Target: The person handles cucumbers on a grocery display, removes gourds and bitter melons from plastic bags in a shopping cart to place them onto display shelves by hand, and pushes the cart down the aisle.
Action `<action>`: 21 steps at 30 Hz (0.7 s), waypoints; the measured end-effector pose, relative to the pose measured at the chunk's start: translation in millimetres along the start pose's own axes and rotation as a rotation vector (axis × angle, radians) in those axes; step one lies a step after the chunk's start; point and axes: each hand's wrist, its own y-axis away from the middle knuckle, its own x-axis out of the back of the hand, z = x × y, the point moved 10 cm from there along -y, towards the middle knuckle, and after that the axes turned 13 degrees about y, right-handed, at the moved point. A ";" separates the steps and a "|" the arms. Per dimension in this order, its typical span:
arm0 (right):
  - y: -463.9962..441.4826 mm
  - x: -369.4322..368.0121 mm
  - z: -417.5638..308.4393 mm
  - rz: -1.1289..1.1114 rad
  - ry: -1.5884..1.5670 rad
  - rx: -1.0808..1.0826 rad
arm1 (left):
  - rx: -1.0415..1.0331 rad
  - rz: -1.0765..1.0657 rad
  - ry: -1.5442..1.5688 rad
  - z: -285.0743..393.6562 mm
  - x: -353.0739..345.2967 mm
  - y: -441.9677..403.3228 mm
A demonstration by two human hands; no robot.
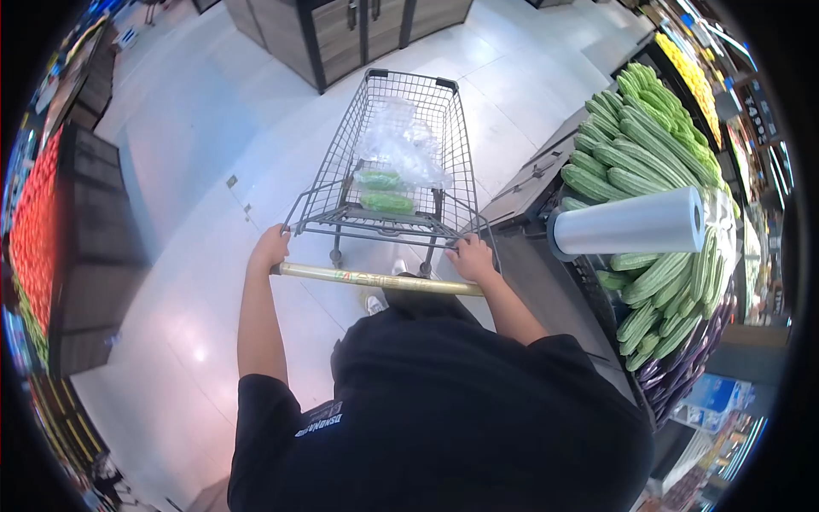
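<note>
A wire shopping cart (341, 158) stands in front of me, its yellow handlebar (384, 279) close to my body. My left hand (271, 247) is closed around the cart's frame at the left rear corner, just beyond the bar's end. At the right rear, my right hand (472, 258) has its fingers wrapped over the frame, partly hiding what they grip. Inside the basket, two packs of green vegetables (386, 202) lie near the rear, their exact kind hard to make out. Crumpled transparent plastic bags (401, 141) rest ahead of them.
On my right, a produce stand holds long ridged green gourds (636, 162), purple eggplants (682, 363) and a roll of plastic bags (631, 224). A dark wooden cabinet (341, 38) stands ahead. Red produce (36, 222) fills a stand on the left. Pale tiled floor (188, 282) lies between.
</note>
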 end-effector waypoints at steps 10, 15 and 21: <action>-68.2 16.9 6.6 -0.065 -0.215 -0.173 | -0.011 -0.076 -0.063 52.0 17.6 -96.5; -100.6 46.7 15.8 -0.027 -0.316 -0.234 | -0.013 -0.113 -0.135 72.2 25.8 -143.3; -175.5 76.3 56.7 -0.002 -0.430 -0.319 | -0.020 -0.179 -0.193 164.0 20.4 -238.0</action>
